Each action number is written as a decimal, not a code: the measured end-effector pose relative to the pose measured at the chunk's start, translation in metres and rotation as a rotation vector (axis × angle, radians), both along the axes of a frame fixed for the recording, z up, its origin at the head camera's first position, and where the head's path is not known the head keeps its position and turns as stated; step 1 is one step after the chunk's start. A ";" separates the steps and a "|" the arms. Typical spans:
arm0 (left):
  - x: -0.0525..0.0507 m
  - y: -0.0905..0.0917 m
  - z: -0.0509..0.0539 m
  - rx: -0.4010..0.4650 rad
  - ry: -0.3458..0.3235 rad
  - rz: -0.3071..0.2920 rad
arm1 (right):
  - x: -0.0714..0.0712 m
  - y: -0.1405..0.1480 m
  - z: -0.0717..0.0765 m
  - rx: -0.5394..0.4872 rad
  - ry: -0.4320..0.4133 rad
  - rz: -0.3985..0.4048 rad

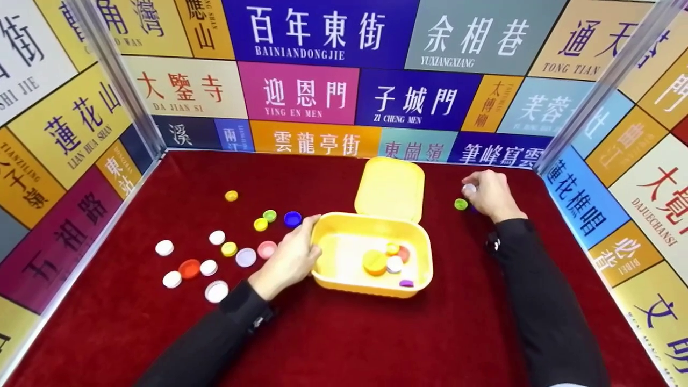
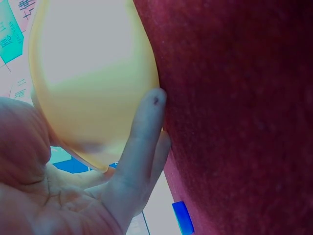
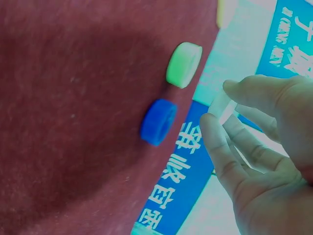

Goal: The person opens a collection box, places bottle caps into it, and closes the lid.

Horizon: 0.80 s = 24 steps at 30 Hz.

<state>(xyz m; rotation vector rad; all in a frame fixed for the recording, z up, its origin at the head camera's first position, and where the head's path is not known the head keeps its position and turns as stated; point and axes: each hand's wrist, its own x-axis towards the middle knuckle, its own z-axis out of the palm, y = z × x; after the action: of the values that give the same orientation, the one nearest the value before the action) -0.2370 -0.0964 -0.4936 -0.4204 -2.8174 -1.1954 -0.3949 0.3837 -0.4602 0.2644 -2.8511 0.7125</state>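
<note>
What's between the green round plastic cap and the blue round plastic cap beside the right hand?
Nothing: just a narrow, bare strip of dark red tabletop separates the green cap from the blue cap. The right wrist view shows it.

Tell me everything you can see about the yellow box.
The yellow box looks like plastic, rectangular with rounded corners. It sits upright and open on the red cloth, its yellow lid just behind it. Inside, towards the right, are caps: orange, yellow, reddish, white and purple. The left hand grips its left end.
</note>
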 end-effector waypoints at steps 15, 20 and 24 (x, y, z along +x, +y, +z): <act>0.001 0.000 0.002 -0.003 0.004 0.003 | 0.045 -0.063 0.025 -0.080 0.128 0.105; 0.001 0.000 0.003 -0.007 -0.003 0.008 | 0.063 -0.089 0.029 -0.113 0.153 0.168; 0.002 0.000 0.003 -0.009 0.001 0.004 | 0.077 -0.106 0.030 -0.140 0.155 0.223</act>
<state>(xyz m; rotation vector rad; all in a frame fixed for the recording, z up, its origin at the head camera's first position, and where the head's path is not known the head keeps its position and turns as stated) -0.2351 -0.0965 -0.4907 -0.4159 -2.8227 -1.1828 -0.3175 0.2773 -0.4298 0.5948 -2.6361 0.8867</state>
